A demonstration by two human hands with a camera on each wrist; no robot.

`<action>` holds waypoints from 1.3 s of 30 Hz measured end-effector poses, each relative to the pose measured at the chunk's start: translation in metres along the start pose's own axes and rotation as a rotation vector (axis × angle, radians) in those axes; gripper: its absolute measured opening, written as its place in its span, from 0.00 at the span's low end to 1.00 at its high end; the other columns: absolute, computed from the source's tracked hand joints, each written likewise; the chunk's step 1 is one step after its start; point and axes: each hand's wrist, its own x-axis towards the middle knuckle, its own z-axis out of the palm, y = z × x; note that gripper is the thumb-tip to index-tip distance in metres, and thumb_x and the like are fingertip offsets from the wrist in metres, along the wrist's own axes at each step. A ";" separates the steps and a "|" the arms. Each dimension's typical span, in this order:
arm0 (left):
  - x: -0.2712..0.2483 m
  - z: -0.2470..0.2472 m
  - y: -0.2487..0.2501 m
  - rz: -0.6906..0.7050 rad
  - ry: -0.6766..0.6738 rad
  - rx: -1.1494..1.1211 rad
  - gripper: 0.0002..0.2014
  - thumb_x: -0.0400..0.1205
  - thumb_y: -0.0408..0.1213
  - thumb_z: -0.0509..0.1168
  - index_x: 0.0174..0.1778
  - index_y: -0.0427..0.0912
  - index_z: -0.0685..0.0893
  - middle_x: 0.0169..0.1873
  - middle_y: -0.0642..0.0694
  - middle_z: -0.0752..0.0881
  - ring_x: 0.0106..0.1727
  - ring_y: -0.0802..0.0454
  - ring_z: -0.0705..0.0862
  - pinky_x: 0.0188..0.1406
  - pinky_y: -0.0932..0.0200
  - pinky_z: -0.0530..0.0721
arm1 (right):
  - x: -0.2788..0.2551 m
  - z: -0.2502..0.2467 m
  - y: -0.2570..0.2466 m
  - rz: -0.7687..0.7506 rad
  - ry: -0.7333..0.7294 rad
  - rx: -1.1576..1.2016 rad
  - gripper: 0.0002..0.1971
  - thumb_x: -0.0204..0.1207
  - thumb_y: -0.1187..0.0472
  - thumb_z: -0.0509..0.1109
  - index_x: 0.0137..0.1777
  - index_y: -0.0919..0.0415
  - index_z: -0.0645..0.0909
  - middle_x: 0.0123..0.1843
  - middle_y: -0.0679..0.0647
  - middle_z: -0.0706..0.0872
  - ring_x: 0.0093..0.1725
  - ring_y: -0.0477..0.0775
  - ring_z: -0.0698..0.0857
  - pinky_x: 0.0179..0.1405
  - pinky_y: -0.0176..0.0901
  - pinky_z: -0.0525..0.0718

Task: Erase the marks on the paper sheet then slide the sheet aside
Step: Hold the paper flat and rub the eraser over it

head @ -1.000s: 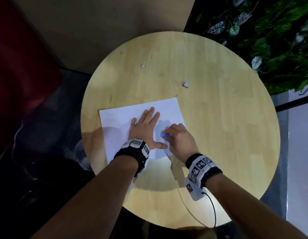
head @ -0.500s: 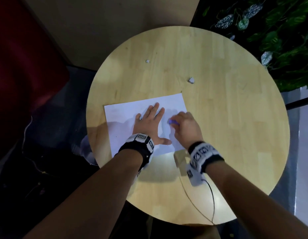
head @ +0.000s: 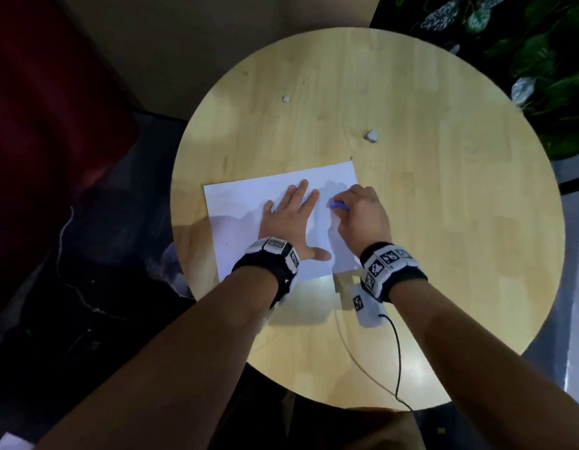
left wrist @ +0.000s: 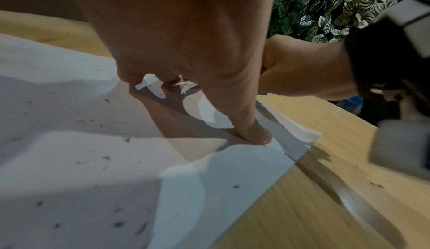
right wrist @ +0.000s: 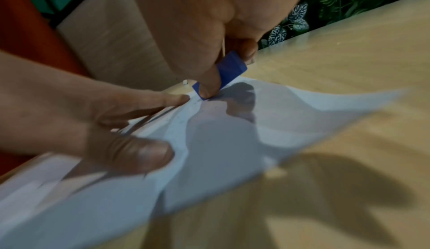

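Note:
A white paper sheet (head: pixel 239 209) lies on the round wooden table (head: pixel 444 222), toward its left side. My left hand (head: pixel 289 219) lies flat on the sheet with fingers spread, pressing it down; its thumb (left wrist: pixel 251 131) pushes near the sheet's front edge. My right hand (head: pixel 359 212) pinches a blue eraser (head: pixel 339 206) between thumb and fingers, its lower tip on the paper by the sheet's right part. In the right wrist view the eraser (right wrist: pixel 230 71) touches the sheet (right wrist: pixel 291 109) just beyond the left fingertips (right wrist: pixel 179 98). Dark eraser crumbs (left wrist: pixel 104 158) dot the paper (left wrist: pixel 69 179).
Two small white bits lie on the table beyond the sheet: one (head: pixel 370 136) to the right, one (head: pixel 285 99) farther back. Green plants (head: pixel 541 60) stand past the table's far right edge. A cable (head: pixel 396 358) runs from my right wrist over the table's near edge.
My right hand with the eraser has moved away from me, up the sheet's right part. The left hand stays flat on the paper. The head view has shifted slightly.

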 end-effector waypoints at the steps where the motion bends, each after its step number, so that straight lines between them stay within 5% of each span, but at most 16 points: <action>1: 0.000 0.000 0.001 -0.004 0.009 0.001 0.64 0.68 0.74 0.71 0.90 0.53 0.40 0.88 0.53 0.32 0.89 0.51 0.37 0.84 0.35 0.47 | -0.012 0.000 0.000 -0.002 0.000 0.009 0.08 0.73 0.70 0.69 0.47 0.59 0.87 0.44 0.53 0.84 0.49 0.58 0.78 0.39 0.51 0.82; 6: -0.002 -0.001 0.002 -0.006 0.026 -0.007 0.64 0.67 0.75 0.71 0.90 0.53 0.41 0.88 0.52 0.33 0.89 0.51 0.37 0.85 0.35 0.47 | -0.071 -0.008 0.001 -0.125 -0.087 0.035 0.09 0.71 0.70 0.73 0.48 0.59 0.87 0.45 0.51 0.85 0.46 0.58 0.79 0.38 0.51 0.82; 12: -0.018 -0.012 -0.018 0.015 0.039 -0.002 0.58 0.73 0.71 0.70 0.90 0.49 0.45 0.89 0.52 0.38 0.89 0.53 0.44 0.81 0.43 0.64 | -0.023 -0.019 0.025 -0.017 -0.043 -0.057 0.08 0.73 0.67 0.71 0.47 0.55 0.88 0.44 0.50 0.83 0.49 0.58 0.76 0.36 0.46 0.78; 17: -0.049 -0.009 -0.041 0.050 -0.011 -0.025 0.56 0.76 0.67 0.70 0.90 0.43 0.47 0.89 0.51 0.40 0.89 0.54 0.43 0.86 0.49 0.56 | 0.003 -0.029 0.025 0.016 -0.051 -0.074 0.09 0.74 0.68 0.70 0.48 0.55 0.89 0.45 0.53 0.84 0.50 0.61 0.76 0.39 0.52 0.81; 19: -0.056 -0.005 -0.034 0.020 -0.004 -0.023 0.54 0.76 0.69 0.68 0.89 0.40 0.53 0.89 0.48 0.45 0.89 0.51 0.48 0.84 0.51 0.58 | 0.010 -0.028 0.022 0.008 -0.058 -0.062 0.10 0.74 0.68 0.70 0.48 0.55 0.89 0.45 0.53 0.84 0.50 0.60 0.75 0.41 0.53 0.82; 23: -0.046 -0.011 -0.008 -0.043 0.179 -0.019 0.39 0.78 0.69 0.66 0.73 0.40 0.75 0.77 0.45 0.67 0.77 0.46 0.68 0.64 0.53 0.75 | 0.010 -0.023 0.023 -0.014 -0.040 -0.025 0.09 0.74 0.67 0.72 0.48 0.54 0.89 0.45 0.51 0.83 0.50 0.57 0.74 0.42 0.50 0.80; 26: -0.016 -0.006 0.003 0.111 0.114 -0.122 0.51 0.72 0.70 0.72 0.88 0.52 0.61 0.89 0.48 0.49 0.88 0.49 0.48 0.84 0.46 0.58 | 0.008 -0.020 0.024 -0.033 -0.013 -0.020 0.08 0.76 0.66 0.71 0.49 0.55 0.89 0.45 0.51 0.84 0.49 0.57 0.74 0.41 0.48 0.79; 28: -0.001 0.000 0.000 0.159 0.042 -0.117 0.57 0.69 0.70 0.74 0.90 0.58 0.50 0.89 0.51 0.38 0.89 0.51 0.37 0.87 0.43 0.45 | 0.009 -0.018 0.024 -0.038 0.003 -0.038 0.08 0.75 0.66 0.71 0.50 0.57 0.89 0.45 0.52 0.84 0.49 0.58 0.75 0.41 0.50 0.80; 35: 0.005 0.009 -0.001 0.123 0.058 -0.074 0.62 0.67 0.72 0.74 0.90 0.59 0.45 0.88 0.52 0.33 0.88 0.51 0.35 0.86 0.44 0.43 | -0.068 -0.012 0.006 -0.172 -0.118 -0.015 0.07 0.73 0.67 0.73 0.48 0.57 0.87 0.44 0.49 0.84 0.45 0.57 0.78 0.34 0.51 0.82; 39: 0.006 0.007 0.000 0.115 0.027 -0.061 0.62 0.67 0.72 0.74 0.89 0.60 0.44 0.88 0.52 0.32 0.88 0.51 0.35 0.86 0.44 0.42 | -0.008 -0.011 0.012 -0.090 -0.055 -0.044 0.07 0.74 0.66 0.71 0.48 0.57 0.88 0.44 0.52 0.85 0.47 0.59 0.78 0.37 0.52 0.82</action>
